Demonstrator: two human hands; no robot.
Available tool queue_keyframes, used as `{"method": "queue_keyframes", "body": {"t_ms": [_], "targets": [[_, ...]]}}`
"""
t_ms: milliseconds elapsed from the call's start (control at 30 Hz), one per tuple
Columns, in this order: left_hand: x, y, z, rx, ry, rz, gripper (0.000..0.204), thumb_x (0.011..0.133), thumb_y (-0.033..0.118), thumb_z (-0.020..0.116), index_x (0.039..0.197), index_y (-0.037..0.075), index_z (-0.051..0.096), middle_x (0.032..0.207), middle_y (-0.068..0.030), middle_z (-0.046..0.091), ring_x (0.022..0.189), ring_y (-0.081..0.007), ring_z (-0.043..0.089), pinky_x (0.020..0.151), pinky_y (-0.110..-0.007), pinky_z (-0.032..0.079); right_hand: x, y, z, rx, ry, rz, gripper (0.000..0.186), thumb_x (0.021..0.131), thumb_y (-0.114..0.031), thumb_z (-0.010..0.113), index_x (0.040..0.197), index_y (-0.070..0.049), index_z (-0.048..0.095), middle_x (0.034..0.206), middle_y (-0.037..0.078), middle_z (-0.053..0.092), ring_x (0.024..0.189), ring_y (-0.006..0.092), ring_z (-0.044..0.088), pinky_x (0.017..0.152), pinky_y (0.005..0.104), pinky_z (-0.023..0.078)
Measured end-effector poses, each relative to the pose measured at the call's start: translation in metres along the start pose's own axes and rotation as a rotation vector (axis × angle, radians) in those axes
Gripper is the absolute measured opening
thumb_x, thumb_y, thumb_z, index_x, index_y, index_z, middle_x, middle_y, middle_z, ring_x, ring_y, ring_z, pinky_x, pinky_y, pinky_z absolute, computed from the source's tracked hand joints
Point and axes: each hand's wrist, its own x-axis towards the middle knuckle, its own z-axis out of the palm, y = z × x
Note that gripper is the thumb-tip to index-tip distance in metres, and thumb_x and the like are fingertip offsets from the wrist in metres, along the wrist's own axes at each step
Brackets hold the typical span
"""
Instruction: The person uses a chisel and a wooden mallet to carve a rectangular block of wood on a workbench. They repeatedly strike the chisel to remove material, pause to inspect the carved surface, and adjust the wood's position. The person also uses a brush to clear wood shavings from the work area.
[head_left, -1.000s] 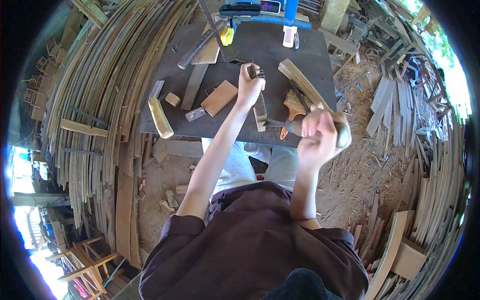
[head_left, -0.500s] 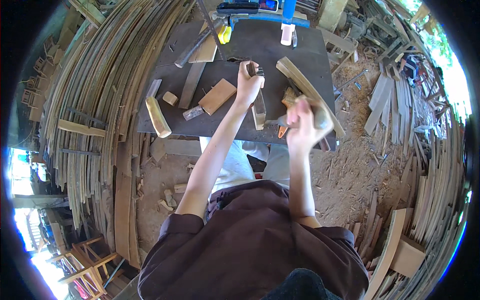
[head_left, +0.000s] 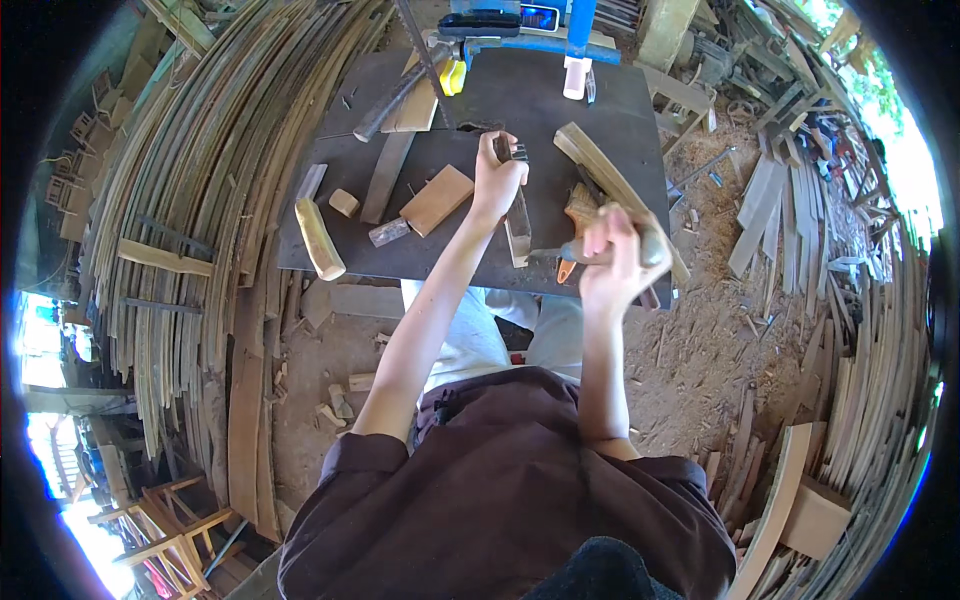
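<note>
My left hand (head_left: 500,183) is wrapped round a narrow piece of wood (head_left: 517,232) above the dark tabletop. The wood's pale lower end points towards me. In my right hand (head_left: 616,268) is a greyish bottle-like object (head_left: 655,250), partly hidden by the fingers. Its narrow tip points left, close to the wood's lower end; I cannot tell whether they touch. Under and behind my right hand lie a brush with an orange handle (head_left: 578,208) and a long wooden bar (head_left: 610,172). A flat brown block (head_left: 437,200) rests left of my left hand.
On the dark table (head_left: 460,255) lie a rounded wooden bar (head_left: 318,240), a small wooden block (head_left: 344,203) and a hammer-like tool (head_left: 390,108). A blue clamp frame (head_left: 545,43) and a yellow object (head_left: 453,78) are at the far edge. Stacked planks (head_left: 190,180) flank the left.
My right hand has shifted slightly and is less blurred, so the object in it shows more clearly. My left hand keeps its hold, and the whole view has moved a little.
</note>
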Motion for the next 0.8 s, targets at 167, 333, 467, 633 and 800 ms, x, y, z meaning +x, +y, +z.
{"method": "queue_keyframes", "body": {"t_ms": [167, 333, 467, 633, 800], "targets": [[-0.002, 0.000, 0.002, 0.032, 0.012, 0.025, 0.039, 0.059, -0.010, 0.048, 0.097, 0.002, 0.045, 0.071, -0.0030, 0.046, 0.054, -0.0099, 0.044, 0.044, -0.025, 0.036, 0.001, -0.026, 0.004, 0.029, -0.094, -0.164, 0.019, 0.081, -0.003, 0.053, 0.065, -0.004, 0.043, 0.050, 0.003, 0.040, 0.042, 0.0095, 0.038, 0.048, 0.0270, 0.039], [0.001, -0.003, -0.001, 0.008, -0.018, 0.046, 0.039, 0.060, -0.010, 0.048, 0.097, 0.001, 0.045, 0.072, -0.0036, 0.046, 0.054, -0.0101, 0.045, 0.044, -0.025, 0.036, 0.001, 0.010, -0.002, 0.024, 0.043, 0.044, 0.014, 0.081, -0.001, 0.064, 0.073, 0.003, 0.054, 0.058, 0.005, 0.050, 0.045, 0.0105, 0.045, 0.041, 0.0265, 0.035], [-0.004, 0.001, 0.002, 0.004, 0.004, 0.041, 0.038, 0.061, -0.010, 0.049, 0.098, 0.000, 0.045, 0.072, -0.0046, 0.047, 0.054, -0.0102, 0.046, 0.044, -0.025, 0.037, 0.003, -0.022, 0.001, -0.027, -0.003, -0.138, 0.015, 0.082, -0.003, 0.052, 0.068, -0.003, 0.047, 0.055, 0.004, 0.043, 0.041, 0.0097, 0.037, 0.039, 0.0237, 0.032], [-0.001, -0.002, 0.001, 0.039, -0.018, 0.050, 0.037, 0.062, -0.009, 0.049, 0.098, 0.001, 0.046, 0.073, -0.0042, 0.047, 0.054, -0.0101, 0.046, 0.044, -0.025, 0.038, -0.002, 0.005, 0.003, -0.030, 0.013, 0.016, 0.012, 0.081, 0.000, 0.062, 0.073, 0.003, 0.054, 0.055, 0.004, 0.048, 0.044, 0.0106, 0.044, 0.040, 0.0262, 0.034], [-0.001, -0.002, 0.001, 0.074, 0.016, 0.019, 0.038, 0.060, -0.009, 0.049, 0.096, 0.002, 0.046, 0.073, -0.0039, 0.047, 0.055, -0.0106, 0.046, 0.043, -0.025, 0.038, 0.002, -0.012, -0.003, 0.089, -0.019, -0.068, 0.010, 0.082, 0.002, 0.060, 0.074, 0.004, 0.054, 0.058, 0.006, 0.049, 0.044, 0.0099, 0.043, 0.040, 0.0259, 0.033]]}}
